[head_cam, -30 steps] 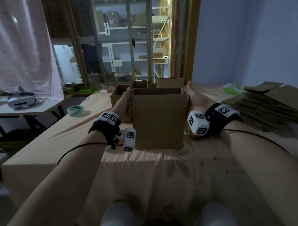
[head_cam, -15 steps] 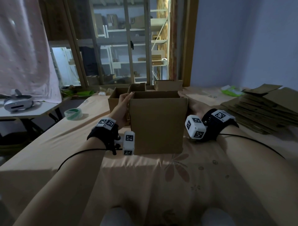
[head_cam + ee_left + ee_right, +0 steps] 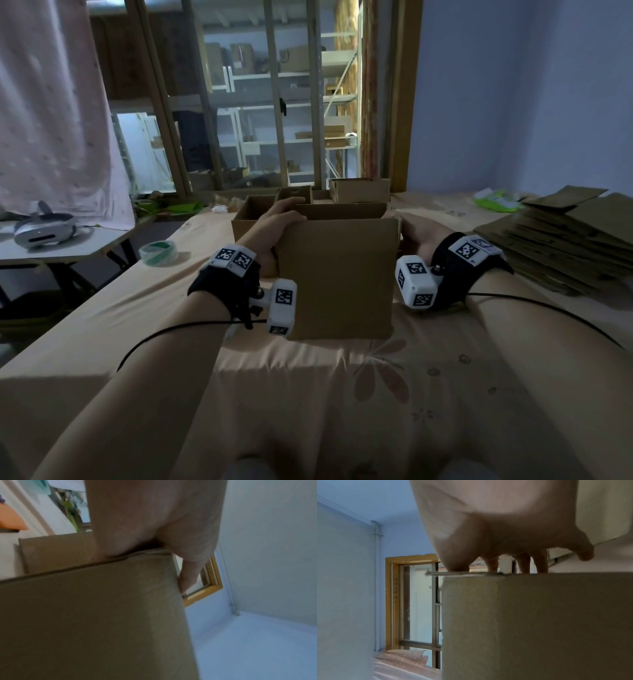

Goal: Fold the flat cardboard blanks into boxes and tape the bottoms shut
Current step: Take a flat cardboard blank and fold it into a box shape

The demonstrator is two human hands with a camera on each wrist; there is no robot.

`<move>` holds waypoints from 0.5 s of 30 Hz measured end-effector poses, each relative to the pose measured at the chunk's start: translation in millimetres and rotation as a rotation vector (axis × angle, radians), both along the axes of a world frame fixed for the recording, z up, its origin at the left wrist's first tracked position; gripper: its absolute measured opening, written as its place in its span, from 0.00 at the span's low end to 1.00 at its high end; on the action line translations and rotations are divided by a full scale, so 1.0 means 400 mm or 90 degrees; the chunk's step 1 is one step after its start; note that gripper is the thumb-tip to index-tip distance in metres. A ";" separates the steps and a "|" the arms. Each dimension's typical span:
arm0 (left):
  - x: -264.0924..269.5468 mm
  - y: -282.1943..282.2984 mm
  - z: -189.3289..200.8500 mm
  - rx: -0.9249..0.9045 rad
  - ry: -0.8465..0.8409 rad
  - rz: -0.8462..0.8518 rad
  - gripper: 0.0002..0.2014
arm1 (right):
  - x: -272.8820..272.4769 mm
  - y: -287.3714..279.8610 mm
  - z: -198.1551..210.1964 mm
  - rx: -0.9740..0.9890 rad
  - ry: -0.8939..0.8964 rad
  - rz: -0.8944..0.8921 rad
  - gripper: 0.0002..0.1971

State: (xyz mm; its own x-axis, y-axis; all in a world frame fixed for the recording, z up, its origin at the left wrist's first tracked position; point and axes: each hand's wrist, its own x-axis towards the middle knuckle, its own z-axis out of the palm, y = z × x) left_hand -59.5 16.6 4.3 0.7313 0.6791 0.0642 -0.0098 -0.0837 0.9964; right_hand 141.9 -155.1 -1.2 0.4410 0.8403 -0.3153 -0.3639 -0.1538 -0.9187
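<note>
A brown cardboard box [image 3: 337,274] stands upright and open-topped on the cloth-covered table [image 3: 308,394], straight ahead of me. My left hand [image 3: 277,222] grips its upper left edge, thumb lying over the rim. My right hand [image 3: 419,233] holds the upper right side. The left wrist view shows the left hand [image 3: 154,520] clamped on the box's [image 3: 94,622] top corner. Seen from the right wrist, the right hand's fingers [image 3: 493,563] hook over the box's [image 3: 530,622] top edge; their tips are hidden inside.
A stack of flat cardboard blanks [image 3: 565,240] lies at the right. A green tape roll [image 3: 158,251] sits at the left. Folded boxes [image 3: 251,214] stand behind the held one. A headset [image 3: 42,231] rests on a side table at far left.
My left hand has slid up the box's left side so the thumb now lies over the rim. My right hand has drawn back along the right side. The box has barely moved.
</note>
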 end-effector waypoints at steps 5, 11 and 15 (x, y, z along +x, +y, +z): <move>-0.005 -0.020 0.025 -0.066 0.014 0.034 0.19 | -0.012 -0.002 0.008 0.017 -0.022 -0.028 0.18; -0.031 -0.034 0.035 -0.023 0.069 -0.055 0.28 | -0.038 -0.013 0.016 -0.023 -0.080 -0.028 0.15; -0.052 -0.040 0.055 -0.037 0.087 -0.110 0.32 | -0.038 -0.014 0.025 -0.060 -0.183 -0.034 0.18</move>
